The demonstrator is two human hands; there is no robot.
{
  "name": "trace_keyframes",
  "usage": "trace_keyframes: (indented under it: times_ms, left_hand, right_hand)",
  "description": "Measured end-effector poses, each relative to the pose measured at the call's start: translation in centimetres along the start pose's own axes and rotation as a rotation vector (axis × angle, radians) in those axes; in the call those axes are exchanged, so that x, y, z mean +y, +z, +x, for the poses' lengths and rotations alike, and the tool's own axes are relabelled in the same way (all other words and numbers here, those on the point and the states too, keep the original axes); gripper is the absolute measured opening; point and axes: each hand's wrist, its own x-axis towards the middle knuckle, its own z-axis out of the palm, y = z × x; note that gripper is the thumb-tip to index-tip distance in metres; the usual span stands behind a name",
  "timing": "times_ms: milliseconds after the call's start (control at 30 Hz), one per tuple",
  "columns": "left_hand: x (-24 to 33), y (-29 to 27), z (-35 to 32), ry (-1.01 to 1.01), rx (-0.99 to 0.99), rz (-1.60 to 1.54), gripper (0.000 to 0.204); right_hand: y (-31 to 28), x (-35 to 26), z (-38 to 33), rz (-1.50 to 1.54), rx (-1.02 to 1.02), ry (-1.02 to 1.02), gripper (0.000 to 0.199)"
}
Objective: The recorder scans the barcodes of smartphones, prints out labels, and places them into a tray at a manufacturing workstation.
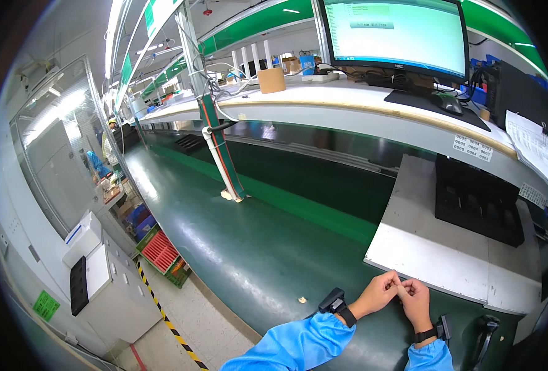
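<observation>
Fingertips of the left hand (380, 292) and right hand (415, 298) met, pinched narrow on something too small to identify, at the near edge of the pale grey rectangular board (435, 247). Beyond lay the black moulded tray (478, 201). Steady wrists over the green conveyor belt (249, 247) would likely help.

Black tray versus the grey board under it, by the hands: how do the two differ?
The black tray is dark and moulded into compartments; the grey board is pale, flat and plain. The black tray covers only the far right part, while the grey board runs wider, its near edge reaching the left hand and right hand. The tray rests on the board; the board rests on the green conveyor belt. Both are rectangular.
</observation>
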Motion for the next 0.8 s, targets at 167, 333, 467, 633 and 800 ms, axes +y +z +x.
trace_keyframes:
  times_ms: [167,333,467,633,800]
  left_hand:
    - [0.4,0.1,0.0,0.013,0.003,0.020,0.003]
    - [0.4,0.2,-0.1,-0.004,0.030,0.055,0.004]
    - [0.6,0.4,-0.1,-0.013,0.038,0.061,0.006]
    - [0.6,0.3,0.1,-0.017,0.025,0.054,0.009]
    - [0.6,0.3,-0.1,-0.057,0.018,0.003,0.008]
  right_hand:
    - [0.1,-0.4,-0.1,0.028,-0.003,-0.006,0.013]
    - [0.1,-0.1,-0.1,0.051,-0.010,-0.016,0.011]
    - [-0.1,0.6,0.1,0.014,-0.012,-0.015,0.010]
    - [0.0,0.2,0.1,0.008,-0.005,-0.027,0.009]
    - [-0.1,0.9,0.1,0.016,-0.008,-0.027,0.010]
